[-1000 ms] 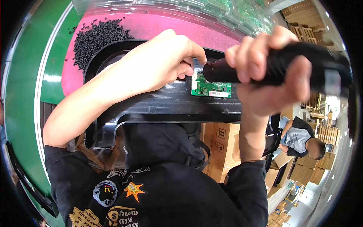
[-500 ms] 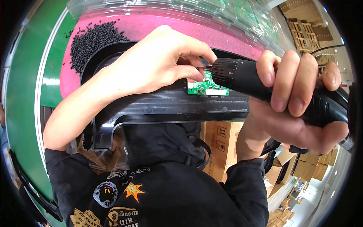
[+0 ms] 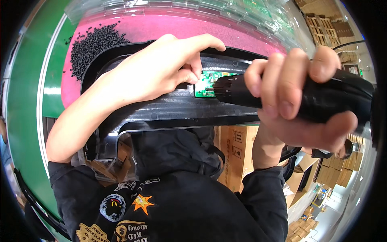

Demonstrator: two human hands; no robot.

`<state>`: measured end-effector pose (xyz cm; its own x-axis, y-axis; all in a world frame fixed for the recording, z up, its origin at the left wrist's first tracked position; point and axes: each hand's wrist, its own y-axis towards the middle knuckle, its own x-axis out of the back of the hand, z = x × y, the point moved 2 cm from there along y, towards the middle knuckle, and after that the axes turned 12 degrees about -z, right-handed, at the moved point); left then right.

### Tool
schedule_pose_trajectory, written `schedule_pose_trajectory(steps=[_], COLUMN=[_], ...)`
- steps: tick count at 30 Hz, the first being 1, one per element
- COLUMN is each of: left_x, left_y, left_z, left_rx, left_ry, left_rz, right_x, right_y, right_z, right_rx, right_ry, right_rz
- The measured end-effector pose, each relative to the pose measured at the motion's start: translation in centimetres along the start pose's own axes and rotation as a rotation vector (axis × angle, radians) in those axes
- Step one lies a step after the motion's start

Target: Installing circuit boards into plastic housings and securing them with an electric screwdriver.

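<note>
A long black plastic housing [image 3: 161, 113] lies before me with a green circuit board [image 3: 200, 92] inside it. My right hand [image 3: 288, 90] is wrapped round a black electric screwdriver [image 3: 238, 89], which points left. Its tip is over the board near the board's lower edge; the exact contact point is hard to see. My left hand [image 3: 165, 66] reaches across the housing to the board's left side. Its index finger stretches out above, while thumb and another finger pinch together beside the board. Whatever may be between them is hidden.
Many small black screws [image 3: 94, 48] lie heaped on the pink mat [image 3: 139, 26], left of the housing. Clear plastic trays [image 3: 193, 10] stand behind the mat. A green surface [image 3: 24, 109] runs along the left. Cardboard boxes [image 3: 238, 159] stand below the housing's front edge.
The screwdriver has moved left and down, from beside my left fingertips to over the board. My left hand has drawn back slightly left, and its index finger has lifted away from the pinch.
</note>
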<state>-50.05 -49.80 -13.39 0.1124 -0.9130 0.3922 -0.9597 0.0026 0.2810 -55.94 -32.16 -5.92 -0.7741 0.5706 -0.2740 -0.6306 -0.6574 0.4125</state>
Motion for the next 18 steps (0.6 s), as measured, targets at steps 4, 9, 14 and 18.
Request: schedule_pose_trajectory(steps=[4,9,14,18], left_x=[0.4,0.5,0.7,0.9], left_y=[0.4,0.2,0.2,0.0], left_z=[-0.1,-0.1,0.0,-0.2], left_rx=[-0.037,0.013,-0.084,-0.102], left_ry=[0.094,0.115,0.113,0.062], left_rz=[-0.055,-0.058,-0.104,-0.149], right_x=[-0.1,-0.5,-0.6,-0.9], right_y=[-0.3,-0.3,0.2,0.5], right_z=[-0.5,-1.5,-2.4,-2.5], right_rx=[-0.02,-0.062,-0.104,-0.112], right_ry=[-0.069,-0.18,-0.293,-0.298], right_rz=[-0.006,0.003,0.019,0.03])
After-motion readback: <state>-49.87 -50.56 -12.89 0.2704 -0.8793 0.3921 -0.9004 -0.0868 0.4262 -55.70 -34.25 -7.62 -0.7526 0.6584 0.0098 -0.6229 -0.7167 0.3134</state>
